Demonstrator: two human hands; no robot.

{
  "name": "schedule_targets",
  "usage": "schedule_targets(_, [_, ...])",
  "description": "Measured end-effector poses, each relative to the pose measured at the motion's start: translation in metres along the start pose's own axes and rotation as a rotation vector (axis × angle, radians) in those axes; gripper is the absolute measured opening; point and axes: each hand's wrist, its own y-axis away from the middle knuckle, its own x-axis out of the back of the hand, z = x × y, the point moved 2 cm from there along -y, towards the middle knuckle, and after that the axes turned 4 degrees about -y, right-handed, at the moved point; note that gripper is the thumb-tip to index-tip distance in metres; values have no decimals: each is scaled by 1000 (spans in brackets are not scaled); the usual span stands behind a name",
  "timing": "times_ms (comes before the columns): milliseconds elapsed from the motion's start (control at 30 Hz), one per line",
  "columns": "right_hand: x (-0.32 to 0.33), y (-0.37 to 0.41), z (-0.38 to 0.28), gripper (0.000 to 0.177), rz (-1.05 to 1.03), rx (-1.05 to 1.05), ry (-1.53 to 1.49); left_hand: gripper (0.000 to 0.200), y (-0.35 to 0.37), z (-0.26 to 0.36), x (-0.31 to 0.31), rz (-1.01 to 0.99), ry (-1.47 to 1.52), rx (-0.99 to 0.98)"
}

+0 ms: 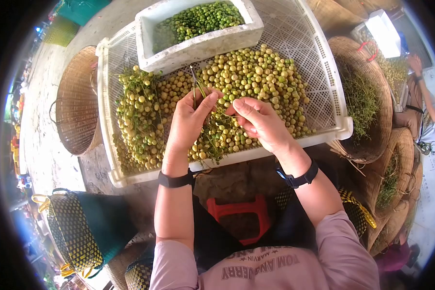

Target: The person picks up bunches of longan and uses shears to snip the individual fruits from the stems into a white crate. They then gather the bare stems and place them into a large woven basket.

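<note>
My left hand [191, 116] is closed round thin green stems [201, 86] over the middle of a white plastic tray [227, 153]. Just to its right, my right hand [258, 121] is pinched, its fingertips at the same stems. Yellow-green round fruits [246, 72] cover much of the tray. Fruits still on stems [135, 106] lie at the tray's left, and a stemmed bunch hangs beneath my hands. A white foam box [198, 41] with small green fruits [205, 19] stands on the tray's back edge.
At the left is a wicker basket [77, 104]; on the right, another basket [384, 87] holds bare stems. A checked bag [75, 227] stands lower left. A red stool [241, 208] is below the tray. Another person's arm [423, 87] shows at far right.
</note>
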Motion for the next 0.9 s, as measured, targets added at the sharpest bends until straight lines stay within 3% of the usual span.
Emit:
schedule_targets(67, [2, -1, 1, 36, 3, -14, -2, 23, 0, 1, 0, -6, -18, 0])
schedule_targets(167, [13, -3, -1, 34, 29, 68, -109, 20, 3, 4, 4, 10, 185, 72])
schedule_targets(300, [13, -2, -8, 26, 127, 85, 37, 17, 5, 6, 9, 51, 372, 39])
schedule_targets(367, [3, -2, -8, 26, 141, 182, 280, 17, 6, 7, 9, 17, 359, 52])
schedule_targets(400, [2, -9, -4, 25, 80, 337, 411, 17, 6, 7, 8, 16, 359, 56])
schedule_targets(433, [4, -11, 1, 25, 83, 332, 410, 17, 6, 7, 7, 9, 351, 53])
schedule_targets(533, [4, -6, -2, 25, 126, 212, 252, 16, 7, 10, 5, 17, 358, 59])
schedule_targets(633, [8, -8, 1, 25, 107, 112, -144, 17, 5, 6, 8, 17, 391, 53])
schedule_targets(800, [18, -18, 4, 15, 121, 129, -594, 16, 12, 2, 37, 186, 470, 49])
schedule_targets(900, [21, -21, -6, 16, 260, 133, -634, 18, 23, 1, 63, 241, 560, 54])
